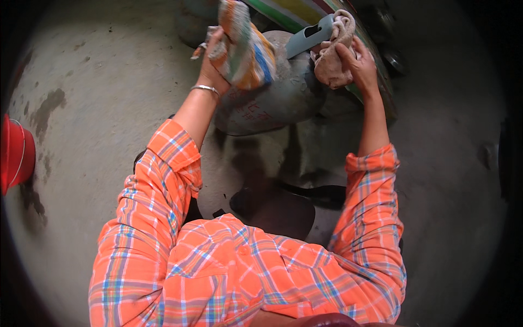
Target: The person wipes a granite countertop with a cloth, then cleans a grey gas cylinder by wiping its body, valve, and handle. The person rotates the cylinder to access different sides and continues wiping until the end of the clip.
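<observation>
My left hand (216, 65) grips a striped cloth (249, 53) of white, orange, green and blue, raised over the left side of a grey gas cylinder (269, 106). Red writing marks the cylinder's side. A bluish-grey collar handle (306, 39) rises at its top. At the right of that handle, my right hand (359, 63) holds a bunched beige cloth (335, 67), part of which lies against the handle's end. The cylinder's valve is not plainly visible.
A red bucket (18, 155) with a wire handle stands at the far left on the stained concrete floor (102, 102). Another cylinder (196, 20) is partly seen behind. A board with coloured stripes (286, 12) slants beyond the cylinder. Dark metal items (394, 61) lie at upper right.
</observation>
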